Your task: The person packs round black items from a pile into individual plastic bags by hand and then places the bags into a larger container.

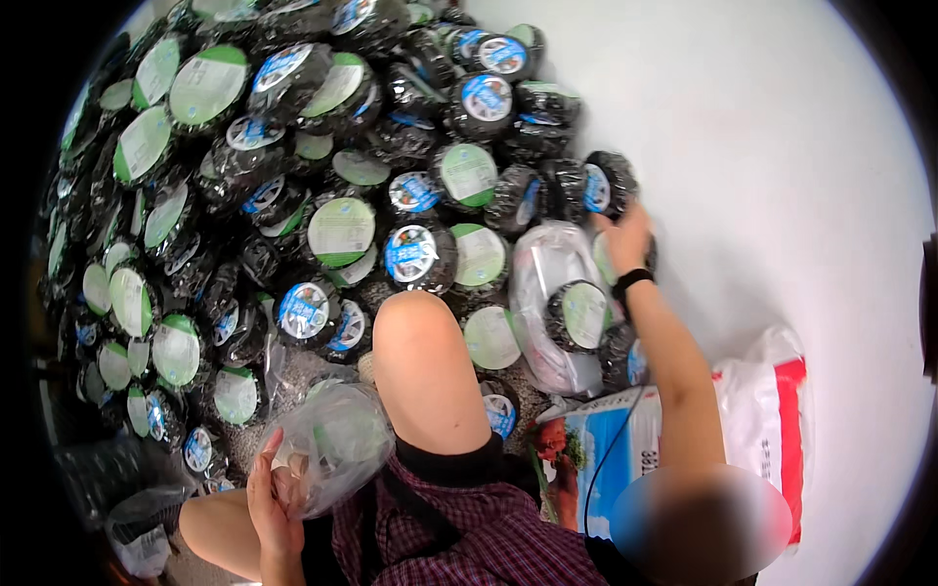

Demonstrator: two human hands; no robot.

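My left hand is at the lower left, with its fingers at and partly inside a clear plastic bag. Through the bag a round green-labelled thing shows faintly. My right hand, with a black band at the wrist, reaches to the right edge of the pile. Its fingers touch or lie just below a round black plastic-wrapped pack with a blue and white label; whether they grip it is not clear. A green-labelled pack lies partly behind that hand. Below it, another round pack rests on a clear bag.
A big heap of similar round packs fills the left and the front. A white wall or surface stands at the right. Printed sacks lie beside my right arm. My bare knee rises in the middle, and a speckled floor shows between packs.
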